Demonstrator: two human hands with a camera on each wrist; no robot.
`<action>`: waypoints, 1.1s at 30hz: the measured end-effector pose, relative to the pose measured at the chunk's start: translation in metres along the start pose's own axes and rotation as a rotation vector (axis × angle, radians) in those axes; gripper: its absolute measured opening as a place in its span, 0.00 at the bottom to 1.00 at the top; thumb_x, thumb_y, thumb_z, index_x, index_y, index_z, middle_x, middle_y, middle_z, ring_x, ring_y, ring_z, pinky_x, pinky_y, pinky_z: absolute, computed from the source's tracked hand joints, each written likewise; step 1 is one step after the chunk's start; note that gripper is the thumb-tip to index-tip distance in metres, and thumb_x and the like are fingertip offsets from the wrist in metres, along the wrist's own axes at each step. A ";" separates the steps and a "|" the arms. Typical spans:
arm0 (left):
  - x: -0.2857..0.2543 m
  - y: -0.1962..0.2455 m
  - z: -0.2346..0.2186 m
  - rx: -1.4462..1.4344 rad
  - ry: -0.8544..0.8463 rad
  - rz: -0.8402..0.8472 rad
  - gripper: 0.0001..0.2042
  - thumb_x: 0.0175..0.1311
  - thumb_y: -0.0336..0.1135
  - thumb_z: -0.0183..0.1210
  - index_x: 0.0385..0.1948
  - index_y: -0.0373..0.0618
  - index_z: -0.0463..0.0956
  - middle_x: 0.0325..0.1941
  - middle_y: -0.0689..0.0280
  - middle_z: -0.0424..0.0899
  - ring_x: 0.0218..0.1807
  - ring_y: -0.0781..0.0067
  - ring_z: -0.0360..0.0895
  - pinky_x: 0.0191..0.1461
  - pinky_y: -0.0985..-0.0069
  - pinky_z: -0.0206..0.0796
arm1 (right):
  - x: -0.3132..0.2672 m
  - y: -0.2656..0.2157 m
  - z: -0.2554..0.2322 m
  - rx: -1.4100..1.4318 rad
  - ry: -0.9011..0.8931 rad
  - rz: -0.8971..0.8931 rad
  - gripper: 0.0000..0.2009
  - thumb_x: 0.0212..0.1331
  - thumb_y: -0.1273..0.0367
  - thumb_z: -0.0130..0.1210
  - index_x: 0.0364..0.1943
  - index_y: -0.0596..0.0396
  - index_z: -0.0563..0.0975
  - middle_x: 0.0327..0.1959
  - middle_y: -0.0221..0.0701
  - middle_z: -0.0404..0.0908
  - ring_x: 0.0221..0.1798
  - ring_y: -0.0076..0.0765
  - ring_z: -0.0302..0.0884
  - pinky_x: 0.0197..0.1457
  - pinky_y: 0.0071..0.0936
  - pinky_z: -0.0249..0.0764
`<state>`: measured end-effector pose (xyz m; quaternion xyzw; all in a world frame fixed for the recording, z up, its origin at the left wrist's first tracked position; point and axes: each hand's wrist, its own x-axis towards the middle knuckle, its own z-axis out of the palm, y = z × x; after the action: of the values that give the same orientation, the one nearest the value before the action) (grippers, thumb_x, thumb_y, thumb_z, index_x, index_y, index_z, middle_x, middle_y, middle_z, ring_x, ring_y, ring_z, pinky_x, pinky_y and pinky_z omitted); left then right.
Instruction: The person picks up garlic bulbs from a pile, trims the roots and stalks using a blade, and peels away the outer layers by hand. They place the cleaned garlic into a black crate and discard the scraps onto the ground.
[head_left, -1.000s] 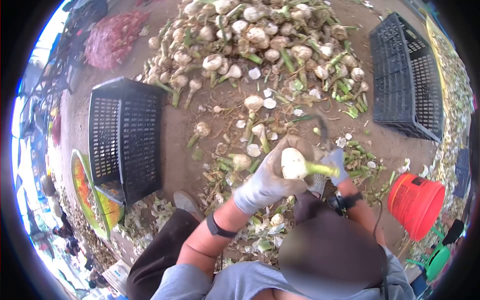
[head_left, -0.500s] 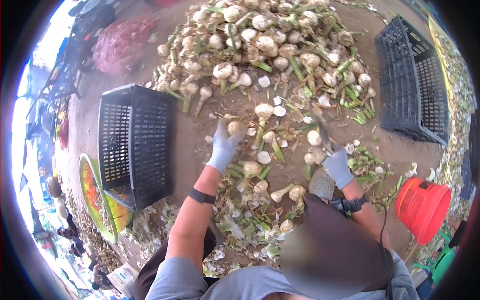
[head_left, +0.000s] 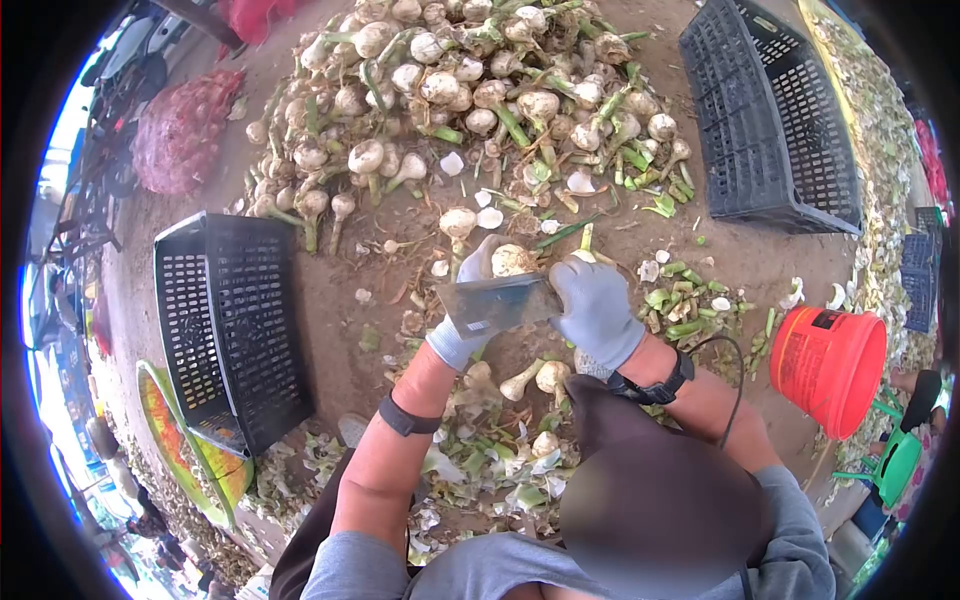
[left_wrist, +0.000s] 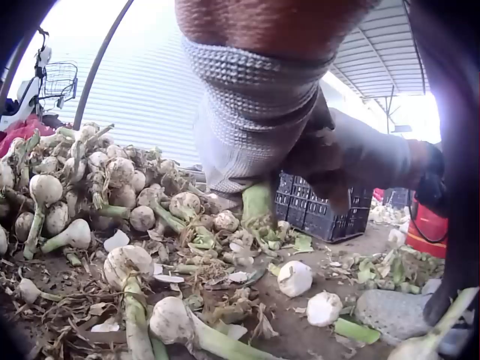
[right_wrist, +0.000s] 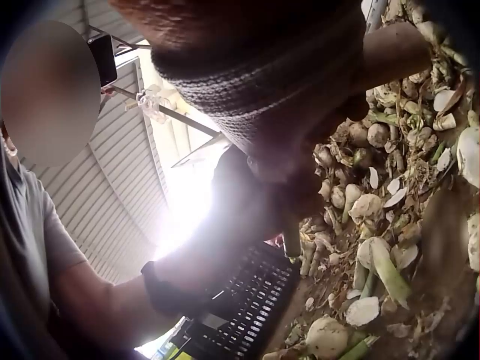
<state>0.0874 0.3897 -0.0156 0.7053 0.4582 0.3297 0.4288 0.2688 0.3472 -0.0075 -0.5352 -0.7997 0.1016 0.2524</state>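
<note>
In the head view my gloved left hand [head_left: 455, 337] grips a garlic bulb [head_left: 513, 260], its dirty root side showing above the blade. The wide flat blade of a knife [head_left: 500, 303] crosses in front of that hand and hides part of its fingers. My gloved right hand [head_left: 600, 310] curls round the knife's handle, right beside the bulb. A thick green stalk [left_wrist: 259, 202] juts down from under the left hand in the left wrist view. Two trimmed white bulbs [left_wrist: 295, 278] lie on the soil below.
A heap of garlic [head_left: 450, 90] with stalks lies ahead. Black crates stand at left [head_left: 240, 335] and right [head_left: 760, 130]. A red bucket [head_left: 828, 370] is at my right, near cut stalks [head_left: 685, 310]. Peelings [head_left: 490, 470] cover the ground by my feet.
A stalked garlic bulb left my left hand. That hand reached to the ground on the left for another bulb and brought it to the middle, where the right hand has swung the knife across.
</note>
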 end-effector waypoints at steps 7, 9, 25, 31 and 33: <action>-0.007 0.058 -0.010 -0.175 -0.089 -0.185 0.25 0.40 0.34 0.71 0.43 0.41 0.71 0.34 0.60 0.80 0.39 0.64 0.80 0.44 0.70 0.70 | 0.003 0.039 0.014 0.013 0.055 0.064 0.08 0.43 0.68 0.60 0.27 0.52 0.73 0.25 0.35 0.75 0.28 0.47 0.77 0.31 0.41 0.71; -0.016 0.095 -0.015 -0.112 -0.061 0.288 0.26 0.36 0.31 0.70 0.43 0.41 0.71 0.41 0.57 0.78 0.42 0.59 0.77 0.46 0.67 0.69 | -0.005 0.088 0.018 0.057 -0.340 0.703 0.08 0.47 0.67 0.59 0.28 0.56 0.76 0.24 0.40 0.79 0.30 0.51 0.78 0.34 0.42 0.74; -0.054 0.067 -0.004 -0.534 -0.161 -0.138 0.26 0.44 0.32 0.69 0.47 0.42 0.68 0.44 0.65 0.70 0.43 0.74 0.70 0.48 0.75 0.66 | -0.092 0.063 0.048 0.987 -0.032 0.826 0.16 0.55 0.67 0.62 0.44 0.65 0.80 0.32 0.32 0.84 0.31 0.23 0.79 0.35 0.25 0.75; 0.034 -0.074 -0.003 0.801 0.192 -0.693 0.35 0.42 0.41 0.72 0.57 0.48 0.69 0.55 0.54 0.71 0.54 0.50 0.71 0.61 0.60 0.60 | -0.078 0.065 0.060 0.932 0.011 0.751 0.17 0.51 0.69 0.62 0.46 0.61 0.81 0.32 0.32 0.85 0.33 0.22 0.78 0.38 0.24 0.74; 0.036 -0.092 -0.014 0.716 0.169 -0.588 0.33 0.43 0.37 0.71 0.56 0.49 0.69 0.54 0.54 0.73 0.54 0.52 0.72 0.60 0.60 0.62 | -0.072 0.073 0.061 0.814 -0.004 0.682 0.16 0.51 0.71 0.60 0.47 0.59 0.82 0.32 0.34 0.86 0.32 0.23 0.79 0.37 0.26 0.74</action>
<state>0.0553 0.4469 -0.0909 0.6199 0.7567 0.0716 0.1950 0.3177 0.3182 -0.1118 -0.6233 -0.4766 0.4814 0.3907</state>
